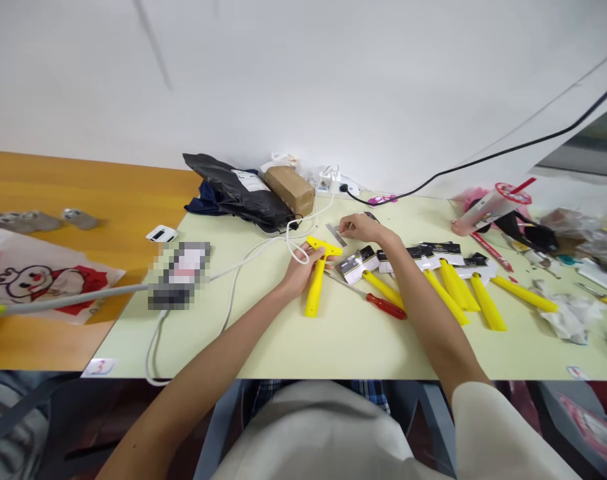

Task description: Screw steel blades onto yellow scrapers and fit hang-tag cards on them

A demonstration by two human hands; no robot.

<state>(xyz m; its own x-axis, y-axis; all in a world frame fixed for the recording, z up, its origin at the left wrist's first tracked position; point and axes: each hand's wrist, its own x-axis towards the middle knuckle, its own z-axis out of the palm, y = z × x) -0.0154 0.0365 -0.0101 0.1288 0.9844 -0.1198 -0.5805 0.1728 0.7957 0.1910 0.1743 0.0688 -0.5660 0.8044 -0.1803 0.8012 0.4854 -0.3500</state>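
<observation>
My left hand (299, 272) is closed around a yellow T-shaped scraper (314, 287), its wide head pointing away from me and its handle towards me. Just to the right and farther back, my right hand (359, 228) pinches one end of a flat metal blade (336, 235), held low near the table top. Beside the scraper lies a screwdriver (386, 305) with a red handle, its shaft pointing towards the scraper's head. Several packaged cards with black and white print (359, 264) and more yellow handles (487, 303) lie around and beyond my right forearm.
A black plastic bag (233, 190) and a cardboard box (289, 188) stand against the wall. White cables (253, 255) run across the table to a blurred-out device (179, 275). On the right are a drink cup (492, 208), a red marker (492, 252) and crumpled tissue (573, 313).
</observation>
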